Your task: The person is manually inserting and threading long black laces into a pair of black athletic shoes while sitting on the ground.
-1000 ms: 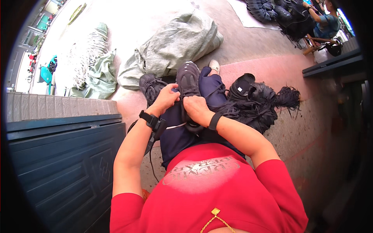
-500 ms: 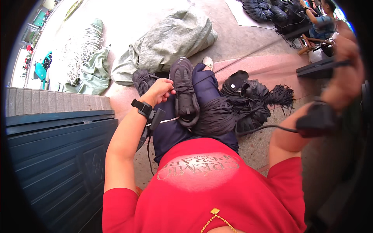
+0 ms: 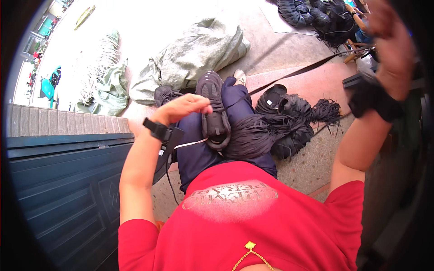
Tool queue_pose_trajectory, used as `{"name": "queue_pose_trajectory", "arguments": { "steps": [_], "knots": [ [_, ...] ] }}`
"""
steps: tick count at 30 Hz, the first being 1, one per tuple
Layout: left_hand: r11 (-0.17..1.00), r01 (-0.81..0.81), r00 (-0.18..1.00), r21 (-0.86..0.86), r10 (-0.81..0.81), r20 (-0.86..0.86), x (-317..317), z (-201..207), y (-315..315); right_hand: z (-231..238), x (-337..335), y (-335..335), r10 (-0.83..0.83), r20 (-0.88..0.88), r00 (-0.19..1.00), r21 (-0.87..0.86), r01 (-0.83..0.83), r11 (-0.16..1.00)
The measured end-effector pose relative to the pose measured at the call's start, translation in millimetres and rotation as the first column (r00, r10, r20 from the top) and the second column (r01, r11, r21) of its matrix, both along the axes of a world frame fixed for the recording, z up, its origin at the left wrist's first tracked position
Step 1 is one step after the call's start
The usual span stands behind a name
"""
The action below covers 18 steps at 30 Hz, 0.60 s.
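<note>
Sitting on speckled pavement (image 3: pixel 307 167); blue door (image 3: pixel 63 189) beside.

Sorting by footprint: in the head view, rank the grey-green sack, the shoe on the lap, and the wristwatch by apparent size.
1. grey-green sack, though it lies farthest from the camera
2. black shoe
3. black wristwatch, clearly smallest

The floor (image 3: pixel 312 167) is speckled stone, pinkish near the middle and paler farther off. A big grey-green sack (image 3: pixel 199 56) lies slumped on it. Left of that sit a smaller green cloth bundle (image 3: pixel 108 88) and a pale heap of netting (image 3: pixel 97 58). To the right, a pile of black laces (image 3: pixel 294 117) spreads over the floor, with more dark bundles (image 3: pixel 312 13) at the far edge.
</note>
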<state>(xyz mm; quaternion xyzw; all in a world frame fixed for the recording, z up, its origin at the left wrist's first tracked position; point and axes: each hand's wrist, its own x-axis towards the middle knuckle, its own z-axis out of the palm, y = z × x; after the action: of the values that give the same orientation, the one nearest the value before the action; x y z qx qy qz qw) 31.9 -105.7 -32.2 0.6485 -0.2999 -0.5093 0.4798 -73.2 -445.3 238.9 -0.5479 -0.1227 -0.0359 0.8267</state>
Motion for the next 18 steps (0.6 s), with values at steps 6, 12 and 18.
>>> {"name": "queue_pose_trajectory", "arguments": {
  "steps": [6, 12, 18],
  "knots": [
    [0.643, -0.592, 0.804, -0.486, 0.437, -0.402, 85.9, 110.5, 116.5, -192.7, 21.2, 25.9, -0.491, 0.01, 0.871, -0.801, 0.3, 0.518],
    [0.026, -0.909, 0.176, -0.417, 0.929, -0.327, 127.6, 148.7, 271.9, -312.2, 4.2, 128.4, -0.079, -0.197, 0.977, -0.748, -0.098, 0.656],
    [0.371, -0.929, 0.358, -0.015, 0.906, 0.225, 57.7, 29.6, 137.6, -336.2, 4.2, 159.3, -0.165, -0.173, 0.971, -0.92, -0.099, 0.379]
  ]
}}
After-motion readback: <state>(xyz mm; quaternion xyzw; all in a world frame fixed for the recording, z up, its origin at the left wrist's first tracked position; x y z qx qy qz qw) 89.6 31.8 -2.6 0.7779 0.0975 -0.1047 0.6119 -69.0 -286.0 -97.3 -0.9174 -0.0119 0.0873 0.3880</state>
